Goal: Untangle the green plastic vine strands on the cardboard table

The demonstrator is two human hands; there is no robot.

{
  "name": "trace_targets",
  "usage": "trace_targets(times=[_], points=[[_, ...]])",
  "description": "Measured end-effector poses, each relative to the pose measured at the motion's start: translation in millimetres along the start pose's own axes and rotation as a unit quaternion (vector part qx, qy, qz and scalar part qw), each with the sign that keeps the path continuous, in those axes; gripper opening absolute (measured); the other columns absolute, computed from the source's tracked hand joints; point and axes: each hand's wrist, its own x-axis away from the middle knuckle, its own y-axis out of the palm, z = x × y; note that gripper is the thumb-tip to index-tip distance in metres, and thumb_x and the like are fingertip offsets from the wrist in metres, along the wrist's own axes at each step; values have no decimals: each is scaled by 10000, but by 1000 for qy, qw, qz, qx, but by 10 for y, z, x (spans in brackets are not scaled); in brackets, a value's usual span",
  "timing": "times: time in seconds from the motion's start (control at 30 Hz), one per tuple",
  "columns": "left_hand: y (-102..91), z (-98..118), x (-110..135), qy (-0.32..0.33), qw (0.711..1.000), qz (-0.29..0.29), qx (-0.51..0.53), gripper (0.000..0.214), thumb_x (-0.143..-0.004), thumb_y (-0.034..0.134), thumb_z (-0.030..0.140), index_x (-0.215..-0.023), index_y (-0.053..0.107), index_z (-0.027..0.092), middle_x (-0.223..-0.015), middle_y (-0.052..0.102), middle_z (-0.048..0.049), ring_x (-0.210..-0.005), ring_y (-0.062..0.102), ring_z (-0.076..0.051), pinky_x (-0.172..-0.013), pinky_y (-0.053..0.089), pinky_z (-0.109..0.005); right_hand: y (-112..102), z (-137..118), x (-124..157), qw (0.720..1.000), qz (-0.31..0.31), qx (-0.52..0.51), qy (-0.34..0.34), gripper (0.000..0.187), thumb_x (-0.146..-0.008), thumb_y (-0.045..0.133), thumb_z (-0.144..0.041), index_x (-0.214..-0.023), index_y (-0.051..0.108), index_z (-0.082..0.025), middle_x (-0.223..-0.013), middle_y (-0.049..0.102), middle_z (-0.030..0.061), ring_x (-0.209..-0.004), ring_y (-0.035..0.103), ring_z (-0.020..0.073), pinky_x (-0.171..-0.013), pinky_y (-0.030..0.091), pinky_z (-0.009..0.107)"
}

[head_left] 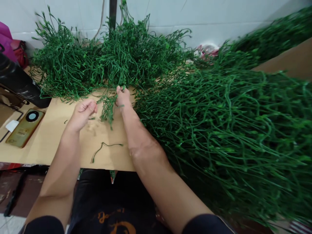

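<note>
My left hand [84,111] is closed, thumb pressed against the curled fingers, above the tabletop; whatever is between them, if anything, is hidden. My right hand [123,97] pinches a green artificial stem near the foot of the back pile, a bit of green showing at its fingertips. Between my hands is a small bunch of thin green stems [107,110], slightly blurred. One loose branched stem [103,143] lies on the tan tabletop [60,143] nearer to me. Another short piece of stem [91,119] shows just beside my left hand.
A large heap of green stems [229,120] fills the right side. More stems [117,58] are piled along the wall. To the left are a phone [25,129] and a black bottle [21,83]. A brown cardboard flap [287,60] rises at the far right.
</note>
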Motion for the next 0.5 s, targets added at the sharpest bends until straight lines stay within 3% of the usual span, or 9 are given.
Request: trace_targets(times=[0.1,0.3,0.5], points=[[-51,-65,-54,-29,996,74,27,419,-798,614,513,-582,493,175,-505,389,33,-462,310,-73,-457,266,-215,30,-126,118,997,2,-23,73,268,-913,456,-387,-725,415,-200,-534,320,-69,-483,322,60,-487,294,203],[-57,-127,-111,-87,983,155,32,322,-828,630,356,-593,519,166,-533,478,26,-469,386,-70,-455,307,-191,125,-295,339,980,-177,-76,51,360,-799,587,-515,-719,526,-169,-647,532,-18,-666,553,86,-632,431,221],[-60,-86,-113,-116,963,221,101,246,-831,626,280,-629,548,161,-547,516,28,-488,457,-62,-453,342,-156,112,-291,403,940,-333,-64,23,482,-486,817,-529,-721,619,-157,-687,625,-22,-696,548,85,-758,457,241]])
